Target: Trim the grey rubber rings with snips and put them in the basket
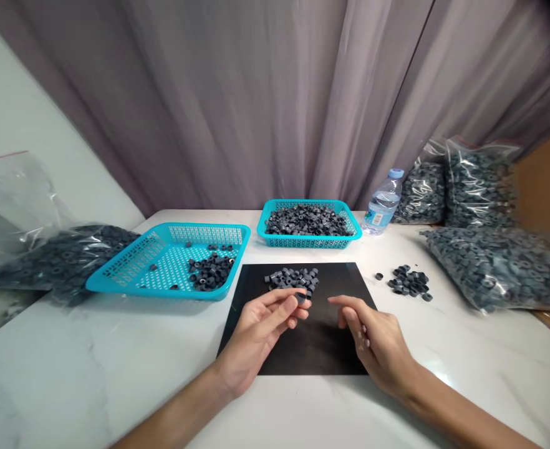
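My left hand (263,330) pinches a small dark grey ring-shaped plastic piece (300,299) between thumb and fingertips, above a black mat (312,349). Just behind those fingertips lies a pile of similar grey pieces (294,278) on the mat. To the right, my right hand (378,337) hovers over the mat's right side. Its index finger points left, the thumb is apart from it, and the other fingers curl under, partly hidden. I see nothing between its index finger and thumb.
A turquoise basket (163,293) with some pieces stands left; a fuller one (310,242) is behind the mat. Loose pieces (408,282) lie right of the mat. Filled plastic bags (504,268) and a water bottle (383,202) stand right, another bag (83,249) left.
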The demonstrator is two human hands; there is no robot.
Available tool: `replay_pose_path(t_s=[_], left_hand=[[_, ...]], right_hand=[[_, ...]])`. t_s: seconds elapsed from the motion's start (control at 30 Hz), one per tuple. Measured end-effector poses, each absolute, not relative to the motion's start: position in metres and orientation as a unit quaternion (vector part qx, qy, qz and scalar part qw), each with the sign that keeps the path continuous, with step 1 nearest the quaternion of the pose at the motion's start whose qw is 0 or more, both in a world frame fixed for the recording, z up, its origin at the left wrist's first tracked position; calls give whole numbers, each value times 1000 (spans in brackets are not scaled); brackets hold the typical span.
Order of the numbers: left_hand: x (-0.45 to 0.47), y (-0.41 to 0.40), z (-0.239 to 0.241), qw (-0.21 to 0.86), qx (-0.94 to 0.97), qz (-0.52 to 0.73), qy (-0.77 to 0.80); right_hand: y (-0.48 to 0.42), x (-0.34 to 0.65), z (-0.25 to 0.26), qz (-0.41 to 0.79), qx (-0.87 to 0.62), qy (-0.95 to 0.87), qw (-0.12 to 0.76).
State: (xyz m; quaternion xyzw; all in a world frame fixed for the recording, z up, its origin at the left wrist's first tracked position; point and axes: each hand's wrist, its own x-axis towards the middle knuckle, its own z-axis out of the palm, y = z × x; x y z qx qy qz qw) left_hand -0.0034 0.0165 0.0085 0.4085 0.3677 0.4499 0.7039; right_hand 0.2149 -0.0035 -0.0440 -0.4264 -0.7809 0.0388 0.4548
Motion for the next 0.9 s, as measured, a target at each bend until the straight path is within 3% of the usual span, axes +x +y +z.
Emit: replay_pose_path(t_s=[0.5,0.9], left_hand=[[1,10,11,721,422,414,362],[3,11,10,647,484,417,417]], right_hand=[[1,214,-43,87,-507,-746,423],[3,215,-42,64,-510,-758,403]])
